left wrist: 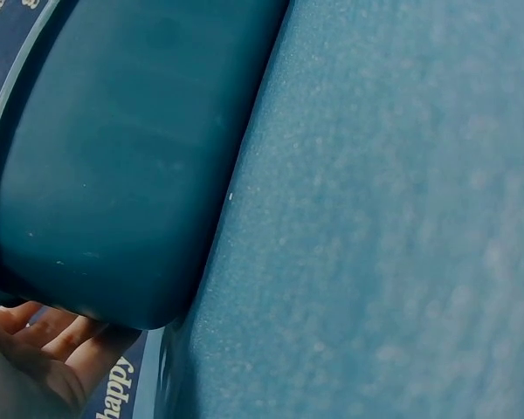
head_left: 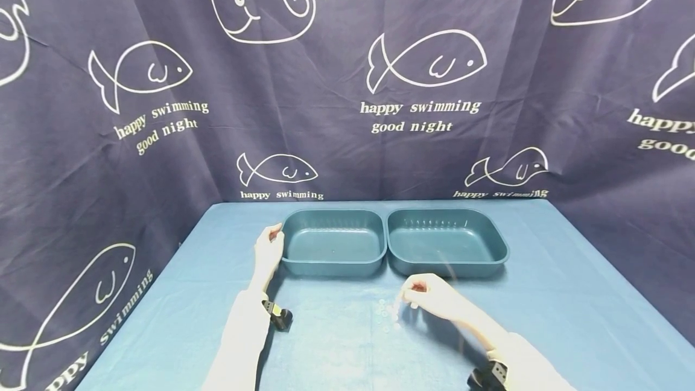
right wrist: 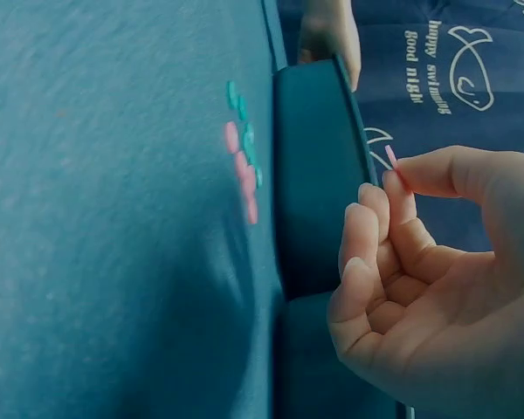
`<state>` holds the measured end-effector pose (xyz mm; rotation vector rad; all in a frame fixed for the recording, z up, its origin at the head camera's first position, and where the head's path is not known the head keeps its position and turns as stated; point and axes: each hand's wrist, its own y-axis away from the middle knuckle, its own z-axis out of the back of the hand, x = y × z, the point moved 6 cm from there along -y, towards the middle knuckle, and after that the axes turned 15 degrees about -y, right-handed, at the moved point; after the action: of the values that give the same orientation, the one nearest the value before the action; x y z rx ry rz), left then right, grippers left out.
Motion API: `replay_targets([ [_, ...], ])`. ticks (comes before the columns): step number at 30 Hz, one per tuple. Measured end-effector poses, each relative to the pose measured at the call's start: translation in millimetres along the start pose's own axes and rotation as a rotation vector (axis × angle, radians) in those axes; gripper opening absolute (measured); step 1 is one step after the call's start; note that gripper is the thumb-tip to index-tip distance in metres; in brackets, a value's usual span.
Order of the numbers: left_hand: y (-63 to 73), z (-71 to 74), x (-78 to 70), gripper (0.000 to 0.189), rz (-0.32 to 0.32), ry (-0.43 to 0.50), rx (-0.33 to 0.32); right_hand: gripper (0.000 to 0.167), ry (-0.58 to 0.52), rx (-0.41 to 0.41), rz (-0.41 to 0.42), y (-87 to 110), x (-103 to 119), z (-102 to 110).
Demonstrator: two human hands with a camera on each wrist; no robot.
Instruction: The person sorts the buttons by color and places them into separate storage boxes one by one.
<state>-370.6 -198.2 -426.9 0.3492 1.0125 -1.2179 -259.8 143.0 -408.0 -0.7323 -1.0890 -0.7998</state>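
Two teal plastic bins stand side by side on the table. My left hand (head_left: 268,249) is at the outer end of the left bin (head_left: 331,269) and holds it there. In the left wrist view its fingers (left wrist: 74,336) lie against the end wall; the thumb is not clearly seen. My right hand (head_left: 431,295) hovers in front of the right bin (head_left: 450,269). Between thumb and forefinger it pinches a small pink disc (right wrist: 391,158), seen nearly edge-on. Several small pink discs (right wrist: 231,136) and green discs (right wrist: 231,92) lie on the table beside that hand.
A light blue cloth covers the table (head_left: 326,343). Dark curtains (head_left: 347,77) printed with white fish and whales hang behind and at both sides. The two bins nearly touch at their inner ends.
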Motion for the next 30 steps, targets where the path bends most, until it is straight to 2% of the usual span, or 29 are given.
replay_targets([
  [6, -1.4, -0.5, 0.8, 0.031, -0.007, -0.003, -0.006, 0.015, -0.026, 0.004, 0.02, -3.8, 7.9, 2.2],
  [20, -2.6, -1.0, 2.1, 0.031, -0.044, 0.01, -0.027, 0.018, 0.014, -0.111, -0.011, -22.3, 24.3, 12.5],
  [30, -2.9, -0.1, -0.6, 0.029, -0.058, -0.02, -0.038, 0.023, -0.032, -0.172, -0.051, -44.5, 25.0, 14.1],
])
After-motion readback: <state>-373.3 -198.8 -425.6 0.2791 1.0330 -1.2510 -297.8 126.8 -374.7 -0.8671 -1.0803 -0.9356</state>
